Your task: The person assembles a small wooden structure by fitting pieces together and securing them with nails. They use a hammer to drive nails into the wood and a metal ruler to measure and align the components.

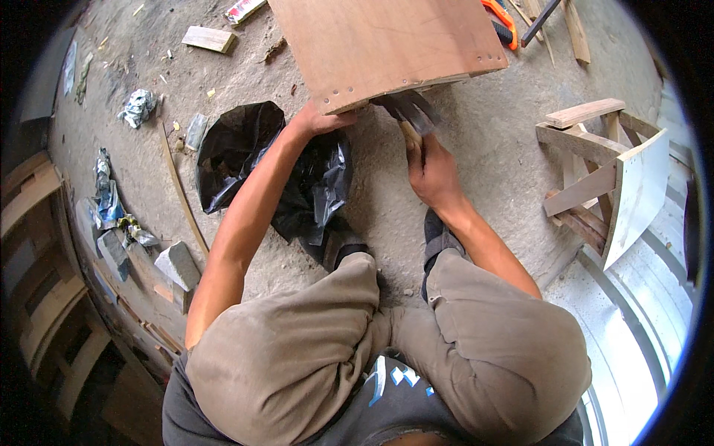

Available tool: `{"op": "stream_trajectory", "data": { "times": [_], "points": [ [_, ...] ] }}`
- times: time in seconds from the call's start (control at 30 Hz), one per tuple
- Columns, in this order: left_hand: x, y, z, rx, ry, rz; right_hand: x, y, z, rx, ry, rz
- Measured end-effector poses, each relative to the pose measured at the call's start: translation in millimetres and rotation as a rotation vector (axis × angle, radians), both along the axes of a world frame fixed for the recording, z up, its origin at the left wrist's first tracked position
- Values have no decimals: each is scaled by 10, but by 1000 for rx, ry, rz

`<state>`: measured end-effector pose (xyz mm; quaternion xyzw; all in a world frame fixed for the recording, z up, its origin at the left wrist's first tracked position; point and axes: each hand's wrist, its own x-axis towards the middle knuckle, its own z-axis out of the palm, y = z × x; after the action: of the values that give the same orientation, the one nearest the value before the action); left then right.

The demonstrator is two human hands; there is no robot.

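A reddish-brown plywood panel (pixel 394 44) with nail heads along its near edge lies ahead of me, a wooden edge showing beneath it. At its near left corner, my left hand (pixel 326 120) is closed on the panel, its fingertips partly hidden under the edge. My right hand (pixel 435 169) is wrapped round the wooden handle of a hammer (pixel 411 111). The hammer's dark metal head is blurred by motion, close to the panel's near edge. Below my left forearm, a crumpled black plastic bag (pixel 242 145) spreads over the concrete floor (pixel 379 193).
A small wooden frame (pixel 584 145) with a pale panel (pixel 639 193) stands at the right. An orange-handled tool (pixel 509 30) lies behind the plywood. A wood block (pixel 208 39), a thin strip (pixel 178 186), a concrete block (pixel 178 264) and scraps lie at the left.
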<state>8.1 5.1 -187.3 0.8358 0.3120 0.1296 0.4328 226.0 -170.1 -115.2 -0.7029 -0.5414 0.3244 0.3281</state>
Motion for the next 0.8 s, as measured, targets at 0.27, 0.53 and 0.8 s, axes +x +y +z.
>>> {"op": "stream_trajectory", "data": {
  "times": [0.27,0.53,0.8],
  "points": [
    [5,57,57,-88,-52,-41,35,49,87,-126,17,38],
    [13,51,20,-136,-105,-14,21,16,22,-22,-7,35],
    [22,10,112,-137,-163,34,50,67,36,-31,-18,24]
  ]
}}
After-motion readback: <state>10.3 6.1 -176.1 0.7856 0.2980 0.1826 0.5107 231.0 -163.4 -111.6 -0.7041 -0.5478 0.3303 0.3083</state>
